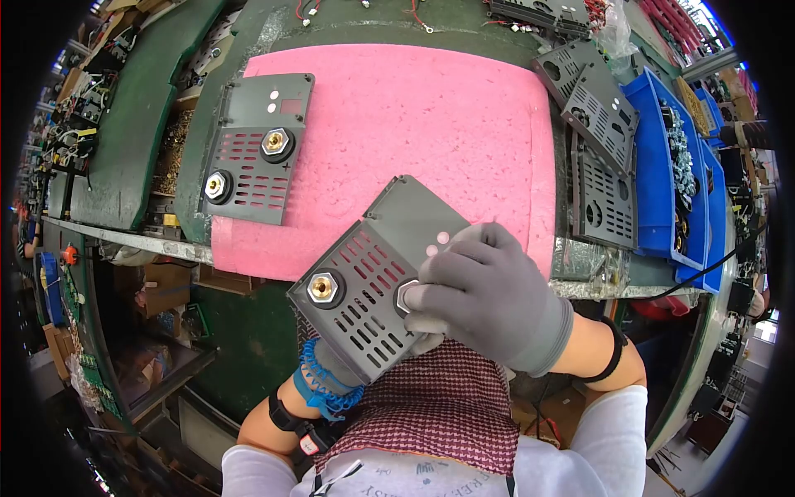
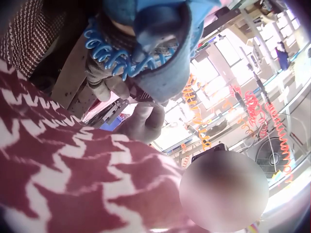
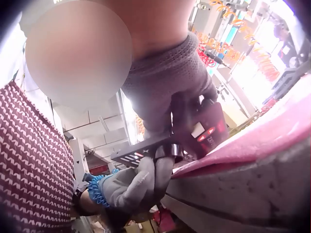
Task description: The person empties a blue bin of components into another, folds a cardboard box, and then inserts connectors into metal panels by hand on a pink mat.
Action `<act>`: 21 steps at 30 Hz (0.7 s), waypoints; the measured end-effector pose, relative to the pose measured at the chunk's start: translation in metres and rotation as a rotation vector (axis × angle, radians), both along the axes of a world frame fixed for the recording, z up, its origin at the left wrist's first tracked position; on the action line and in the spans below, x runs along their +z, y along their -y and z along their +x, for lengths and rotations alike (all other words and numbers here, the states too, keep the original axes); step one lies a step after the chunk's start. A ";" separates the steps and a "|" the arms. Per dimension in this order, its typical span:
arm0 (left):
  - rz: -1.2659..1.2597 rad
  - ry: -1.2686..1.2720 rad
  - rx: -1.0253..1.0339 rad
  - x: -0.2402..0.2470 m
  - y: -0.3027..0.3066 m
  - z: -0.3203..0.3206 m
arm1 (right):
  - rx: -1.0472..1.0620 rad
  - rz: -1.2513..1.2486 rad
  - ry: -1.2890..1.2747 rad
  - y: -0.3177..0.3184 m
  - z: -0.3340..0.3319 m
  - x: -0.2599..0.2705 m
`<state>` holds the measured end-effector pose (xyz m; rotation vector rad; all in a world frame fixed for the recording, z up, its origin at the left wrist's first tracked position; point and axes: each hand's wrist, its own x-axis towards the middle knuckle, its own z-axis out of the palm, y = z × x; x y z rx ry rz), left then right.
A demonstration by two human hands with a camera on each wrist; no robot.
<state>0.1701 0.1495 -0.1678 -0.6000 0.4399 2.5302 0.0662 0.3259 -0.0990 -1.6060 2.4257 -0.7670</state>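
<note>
I hold a grey vented panel (image 1: 364,277) tilted over the table's front edge, above a checked apron. A brass connector (image 1: 323,288) sits in its left hole. My right hand (image 1: 431,298), in a grey glove, lies on top with its fingers curled round the second connector's hex nut (image 1: 406,296). From below, my left hand (image 1: 335,364), in a grey glove with a blue coil band, grips the panel; the panel hides most of its fingers. The right wrist view shows the panel edge-on (image 3: 141,153), with my left hand (image 3: 131,187) under it.
A second panel (image 1: 257,153) with two brass connectors lies on the pink foam mat (image 1: 431,124) at the left. Several bare panels (image 1: 600,157) are stacked at the right beside blue bins (image 1: 662,166) of hardware. Wires and parts lie along the table's far edge.
</note>
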 end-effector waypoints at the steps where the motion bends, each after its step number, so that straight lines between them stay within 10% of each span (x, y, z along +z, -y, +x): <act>1: -0.045 -0.014 -0.033 0.002 0.000 -0.001 | -0.012 0.029 -0.015 0.002 0.001 0.002; 3: -0.089 -0.027 -0.063 -0.002 0.001 -0.001 | -0.022 0.059 -0.030 0.002 0.000 0.003; 5: -1.336 -1.054 -0.293 -0.015 0.003 0.000 | -0.018 0.044 0.186 -0.002 -0.005 0.002; 6: -1.338 -1.052 -0.288 -0.015 0.003 0.000 | -0.013 0.045 0.186 -0.003 -0.008 0.001; 8: 0.164 -0.121 0.011 -0.007 0.001 -0.005 | 0.014 -0.106 0.230 -0.005 -0.012 -0.001; 12: -0.387 -0.315 -0.202 0.001 0.001 -0.004 | 0.121 -0.092 0.057 -0.001 -0.014 -0.006; 14: -1.333 -0.877 -0.458 0.000 0.002 -0.005 | 0.059 -0.061 0.082 0.003 -0.011 0.001; 21: -0.930 -0.549 -0.295 0.001 0.000 -0.007 | 0.051 -0.092 0.281 -0.005 -0.020 -0.006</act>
